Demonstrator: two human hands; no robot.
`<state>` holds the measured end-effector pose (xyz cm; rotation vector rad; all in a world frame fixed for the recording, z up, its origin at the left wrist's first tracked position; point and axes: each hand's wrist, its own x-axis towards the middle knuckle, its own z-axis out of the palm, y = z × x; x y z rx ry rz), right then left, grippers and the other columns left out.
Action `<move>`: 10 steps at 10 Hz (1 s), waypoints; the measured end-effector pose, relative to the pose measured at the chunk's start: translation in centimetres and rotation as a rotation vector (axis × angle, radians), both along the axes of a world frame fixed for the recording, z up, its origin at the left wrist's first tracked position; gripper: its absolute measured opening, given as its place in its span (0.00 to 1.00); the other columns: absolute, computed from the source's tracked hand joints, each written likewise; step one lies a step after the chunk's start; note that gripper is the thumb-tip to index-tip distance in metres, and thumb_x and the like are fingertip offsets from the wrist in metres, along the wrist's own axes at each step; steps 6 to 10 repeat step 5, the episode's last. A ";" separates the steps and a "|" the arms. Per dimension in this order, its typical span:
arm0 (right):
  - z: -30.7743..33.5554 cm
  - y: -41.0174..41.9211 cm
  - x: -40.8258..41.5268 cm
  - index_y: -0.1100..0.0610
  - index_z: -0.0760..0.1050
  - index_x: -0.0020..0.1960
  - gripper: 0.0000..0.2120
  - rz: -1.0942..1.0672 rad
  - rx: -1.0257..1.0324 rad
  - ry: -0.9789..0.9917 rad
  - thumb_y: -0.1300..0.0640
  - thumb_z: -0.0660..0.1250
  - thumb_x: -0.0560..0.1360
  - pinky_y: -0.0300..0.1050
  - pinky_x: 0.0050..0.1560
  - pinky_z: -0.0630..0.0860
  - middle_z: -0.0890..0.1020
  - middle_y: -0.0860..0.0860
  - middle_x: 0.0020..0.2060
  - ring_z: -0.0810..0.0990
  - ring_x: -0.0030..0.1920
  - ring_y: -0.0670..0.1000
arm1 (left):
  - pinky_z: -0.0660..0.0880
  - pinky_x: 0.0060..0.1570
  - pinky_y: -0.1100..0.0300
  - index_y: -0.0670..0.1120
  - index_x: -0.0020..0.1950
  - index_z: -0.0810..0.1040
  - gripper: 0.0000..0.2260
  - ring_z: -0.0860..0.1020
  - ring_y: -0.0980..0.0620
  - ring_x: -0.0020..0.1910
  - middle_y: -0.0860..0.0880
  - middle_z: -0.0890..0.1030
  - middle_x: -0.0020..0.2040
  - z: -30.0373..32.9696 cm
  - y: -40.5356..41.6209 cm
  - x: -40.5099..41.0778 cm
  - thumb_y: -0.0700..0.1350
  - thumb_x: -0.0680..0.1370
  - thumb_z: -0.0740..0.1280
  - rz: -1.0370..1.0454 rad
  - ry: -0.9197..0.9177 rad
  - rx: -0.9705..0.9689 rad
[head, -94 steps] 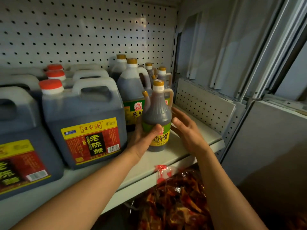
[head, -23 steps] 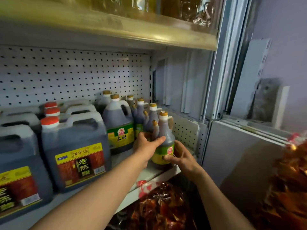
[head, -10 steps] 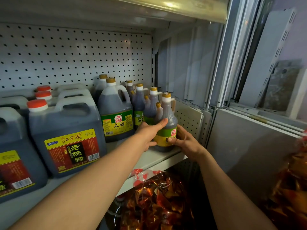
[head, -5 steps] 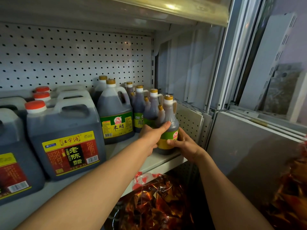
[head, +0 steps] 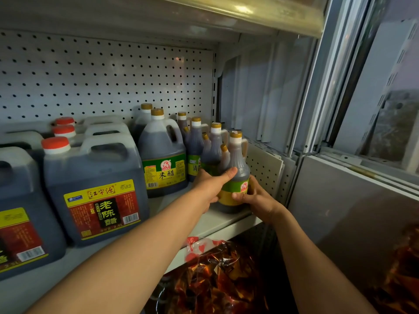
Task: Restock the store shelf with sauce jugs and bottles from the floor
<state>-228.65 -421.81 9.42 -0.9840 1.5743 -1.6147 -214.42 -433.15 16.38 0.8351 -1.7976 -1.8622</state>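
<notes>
A dark vinegar bottle [head: 238, 168] with a gold cap and a green-yellow label stands upright at the right front of the white shelf [head: 226, 220]. My left hand [head: 210, 184] grips its left side, thumb across the front. My right hand [head: 256, 198] holds the lower right side, fingers curled over the label. Behind it stands a row of like bottles [head: 213, 150]. A larger rice vinegar jug [head: 162, 155] sits to their left. Big dark jugs [head: 95, 184] with red caps fill the left of the shelf.
A white pegboard [head: 102, 82] backs the shelf, and another shelf board [head: 226, 17] hangs overhead. Red-brown foil packs [head: 215, 279] lie on the level below. A perforated side panel [head: 263, 168] and grey metal panels [head: 351, 211] stand to the right.
Both hands stay on the front bottle. It has shifted slightly back and right, closer to the row behind it. The view has barely moved.
</notes>
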 end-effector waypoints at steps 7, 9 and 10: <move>0.7 1.2 2.7 0.50 0.71 0.70 0.31 -0.150 0.041 0.157 0.48 0.77 0.69 0.48 0.61 0.78 0.81 0.52 0.62 0.80 0.63 0.54 | 0.71 0.67 0.44 0.47 0.75 0.64 0.41 0.70 0.42 0.71 0.46 0.71 0.73 -1.7 0.5 2.9 0.61 0.69 0.77 0.066 -0.074 0.016; 0.7 1.2 2.7 0.50 0.71 0.70 0.31 -0.150 0.041 0.157 0.48 0.77 0.69 0.48 0.61 0.78 0.81 0.52 0.62 0.80 0.63 0.54 | 0.71 0.67 0.44 0.47 0.75 0.64 0.41 0.70 0.42 0.71 0.46 0.71 0.73 -1.7 0.5 2.9 0.61 0.69 0.77 0.066 -0.074 0.016; 0.7 1.2 2.7 0.50 0.71 0.70 0.31 -0.150 0.041 0.157 0.48 0.77 0.69 0.48 0.61 0.78 0.81 0.52 0.62 0.80 0.63 0.54 | 0.71 0.67 0.44 0.47 0.75 0.64 0.41 0.70 0.42 0.71 0.46 0.71 0.73 -1.7 0.5 2.9 0.61 0.69 0.77 0.066 -0.074 0.016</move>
